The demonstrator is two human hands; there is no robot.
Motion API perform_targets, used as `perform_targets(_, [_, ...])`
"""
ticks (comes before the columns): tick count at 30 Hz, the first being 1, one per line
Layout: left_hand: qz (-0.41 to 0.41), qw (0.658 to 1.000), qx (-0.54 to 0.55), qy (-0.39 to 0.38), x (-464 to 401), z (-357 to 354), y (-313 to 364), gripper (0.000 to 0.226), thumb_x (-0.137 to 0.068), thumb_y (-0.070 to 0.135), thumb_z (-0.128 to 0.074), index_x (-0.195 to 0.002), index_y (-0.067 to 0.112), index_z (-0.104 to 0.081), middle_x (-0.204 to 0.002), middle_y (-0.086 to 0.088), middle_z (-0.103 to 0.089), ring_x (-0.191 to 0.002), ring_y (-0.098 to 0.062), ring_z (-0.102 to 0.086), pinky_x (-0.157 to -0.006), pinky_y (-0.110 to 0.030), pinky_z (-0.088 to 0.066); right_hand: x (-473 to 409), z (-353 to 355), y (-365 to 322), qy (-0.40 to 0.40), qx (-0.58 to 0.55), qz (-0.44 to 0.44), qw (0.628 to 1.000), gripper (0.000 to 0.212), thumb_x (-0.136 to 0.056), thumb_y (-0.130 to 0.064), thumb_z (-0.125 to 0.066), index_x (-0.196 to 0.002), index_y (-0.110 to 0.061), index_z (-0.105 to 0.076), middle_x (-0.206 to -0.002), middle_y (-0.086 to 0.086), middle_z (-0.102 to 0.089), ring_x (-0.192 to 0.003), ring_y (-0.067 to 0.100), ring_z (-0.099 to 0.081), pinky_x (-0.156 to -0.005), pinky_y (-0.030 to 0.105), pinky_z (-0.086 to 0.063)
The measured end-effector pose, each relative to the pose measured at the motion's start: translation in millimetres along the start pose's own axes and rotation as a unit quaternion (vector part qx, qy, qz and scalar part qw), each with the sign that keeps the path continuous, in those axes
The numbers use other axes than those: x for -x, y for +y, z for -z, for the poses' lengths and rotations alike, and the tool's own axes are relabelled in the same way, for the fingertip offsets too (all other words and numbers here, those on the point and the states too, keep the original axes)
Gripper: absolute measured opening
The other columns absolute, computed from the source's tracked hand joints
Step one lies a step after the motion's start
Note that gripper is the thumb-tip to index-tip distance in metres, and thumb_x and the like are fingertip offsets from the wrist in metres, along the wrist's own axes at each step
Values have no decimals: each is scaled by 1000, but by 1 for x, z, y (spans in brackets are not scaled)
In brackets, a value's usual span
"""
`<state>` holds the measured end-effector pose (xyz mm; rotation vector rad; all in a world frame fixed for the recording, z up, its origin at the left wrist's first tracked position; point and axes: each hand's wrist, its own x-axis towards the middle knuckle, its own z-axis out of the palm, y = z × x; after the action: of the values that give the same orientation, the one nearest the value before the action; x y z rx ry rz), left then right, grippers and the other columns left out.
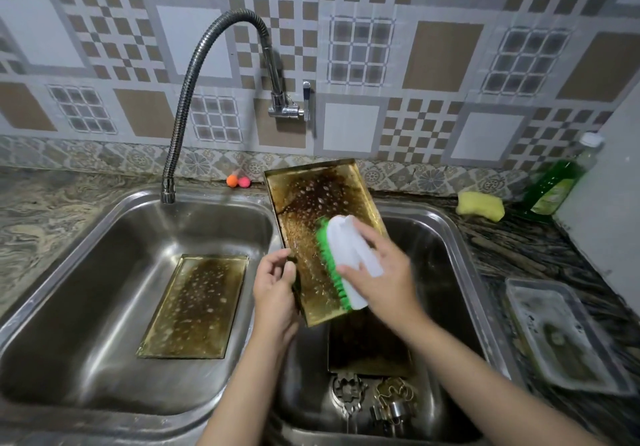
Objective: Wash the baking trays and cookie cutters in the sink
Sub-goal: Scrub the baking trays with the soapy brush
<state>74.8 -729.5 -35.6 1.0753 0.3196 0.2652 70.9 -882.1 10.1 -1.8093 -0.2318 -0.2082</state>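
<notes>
A greasy, browned baking tray (313, 203) is held tilted over the divider between the two basins. My left hand (275, 288) grips its lower left edge. My right hand (384, 272) holds a white scrub brush (346, 255) whose green bristles press on the tray's lower right part. A second soapy tray (197, 307) lies flat in the left basin. A third dark tray (367, 345) lies in the right basin under the held one. Several metal cookie cutters (374, 397) sit at the front of the right basin.
A flexible faucet (180, 110) hangs over the left basin (86, 272), with no water seen. On the right counter are a yellow sponge (481, 206), a green soap bottle (561, 182) and a foamy plastic container (561, 335). Orange and pink balls (238, 181) sit by the wall.
</notes>
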Motion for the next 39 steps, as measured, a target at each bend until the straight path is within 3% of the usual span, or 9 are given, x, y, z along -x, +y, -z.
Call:
perform_targets(3, [12, 1000, -13, 24, 1, 10, 3, 31, -93, -9, -41, -94, 18, -58, -92, -6, -57, -79, -11, -51, -77, -25, -41, -11, 36, -13, 75, -13, 18, 997, 71, -74, -1, -76, -130, -35, -50, -124, -26, -48, -103, -13, -53, -83, 14, -52])
perform_targets(7, [46, 997, -24, 49, -1, 28, 3, 32, -93, -5, -42, -93, 21, -61, -93, -12, -58, -84, -22, -52, -85, -40, -44, -4, 82, -9, 54, 75, -5, 996, 55, -74, -22, -78, -119, -48, -58, -120, -19, -57, -107, -14, -53, -90, 15, -47])
perform_targets(11, [98, 995, 5, 13, 6, 26, 2, 29, -93, -7, -38, -96, 15, -57, -89, -11, -63, -78, -22, -58, -79, -41, -48, 11, 90, 3, -20, 93, -56, 994, 50, -64, -41, -77, -106, -62, -60, -73, -18, -58, -83, -5, -53, -92, 13, -36])
perform_targets(13, [128, 992, 16, -9, 11, 21, -2, 27, -93, -6, -38, -97, 13, -56, -84, -11, -66, -70, -20, -63, -68, -38, -53, 16, 86, 9, -31, 78, -67, 994, 48, -66, -35, -78, -106, -56, -63, -68, -22, -62, -87, -3, -52, -100, 26, -32])
perform_targets(16, [164, 986, 16, -16, 13, 17, -10, 26, -95, -3, -38, -99, 14, -57, -87, -13, -66, -72, -23, -64, -60, -35, -57, 22, 79, 11, -6, 60, -69, 996, 40, -71, -16, -81, -101, -40, -70, -73, -15, -61, -76, -2, -53, -84, 8, -40])
perform_targets(21, [205, 975, -77, -41, 14, 10, -14, 23, -98, 5, -39, -107, 12, -59, -103, -16, -66, -89, -27, -63, -82, -44, -52, 22, 71, 20, 60, 36, -66, 995, 35, -79, 11, -66, -102, -16, -73, -58, -27, -58, -60, -6, -50, -63, 2, -40])
perform_targets(26, [82, 965, -234, -79, 18, -12, -7, 17, -96, 15, -51, -107, 17, -63, -113, -5, -64, -107, -19, -59, -91, -35, -49, 23, 61, 28, 104, 51, -72, 991, 41, -79, 7, -66, -95, -30, -72, -67, -9, -50, -59, -1, -48, -64, 3, -39])
perform_targets(31, [152, 932, -211, -254, 38, -51, 10, 25, -98, 38, -41, -113, 33, -60, -122, 14, -55, -114, -14, -52, -93, -43, -38, 32, 54, 34, 93, 52, -65, 992, 39, -79, 4, -67, -97, -30, -73, -78, 21, -62, -63, 4, -50, -67, 5, -42])
perform_targets(39, [108, 938, -163, -285, 39, -49, 3, 32, -90, 42, -56, -117, 26, -54, -125, 2, -58, -112, -7, -56, -85, -20, -45, 33, 35, 35, 67, -151, -107, 980, 41, -74, -12, -80, -102, -40, -72, -101, -10, -71, -86, 5, -61, -73, 16, -47])
